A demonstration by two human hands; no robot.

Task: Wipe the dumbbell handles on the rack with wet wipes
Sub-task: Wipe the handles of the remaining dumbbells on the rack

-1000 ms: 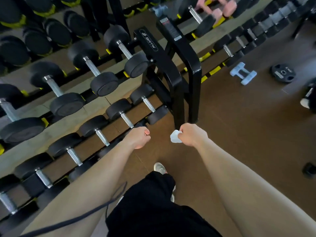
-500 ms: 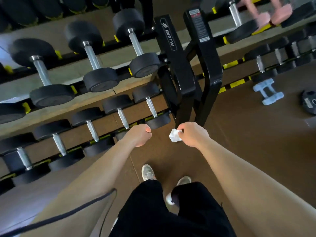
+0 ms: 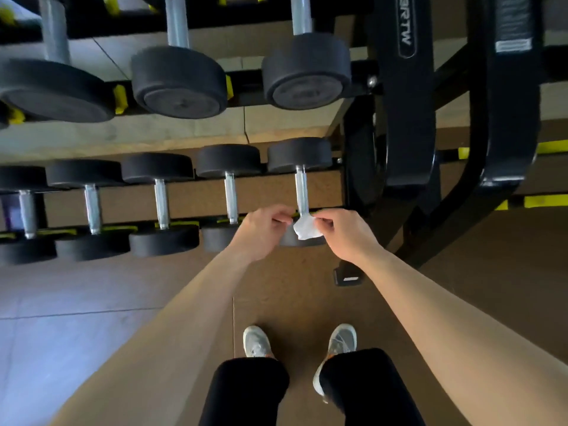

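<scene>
Far left to centre, on the lower shelf: a row of small black round-headed dumbbells with bright steel handles (image 3: 161,204), none touched; above them, bigger black rubber dumbbells (image 3: 178,78), with yellow tabs along the rail. Left of centre: left hand (image 3: 264,232), fingers curled in, thumb laid against forefinger, tips just beside the wipe, contact with it impossible to tell. Half a second ago a closed fist hanging over the brown floor (image 3: 307,287), short of the rack; now lifted to the rail. Between the hands: crumpled white wet wipe (image 3: 305,230), pinched between thumb and fingertips of the right hand (image 3: 347,235) and held up against the near end of the rightmost lower steel handle (image 3: 301,192), at the junction of shaft and front head. Carried clear of any metal a moment ago, now apparently in touch; so, probably, the first stroke on this handle about to start, with the shaft above not yet covered and the handles leftward to follow. Right: glossy black steel rack upright (image 3: 405,118) with an oval badge (image 3: 406,35), "RTW" legible, leading letter cut by the top edge; on the neighbouring upright a white sticker (image 3: 511,46), print too blurred to read.
</scene>
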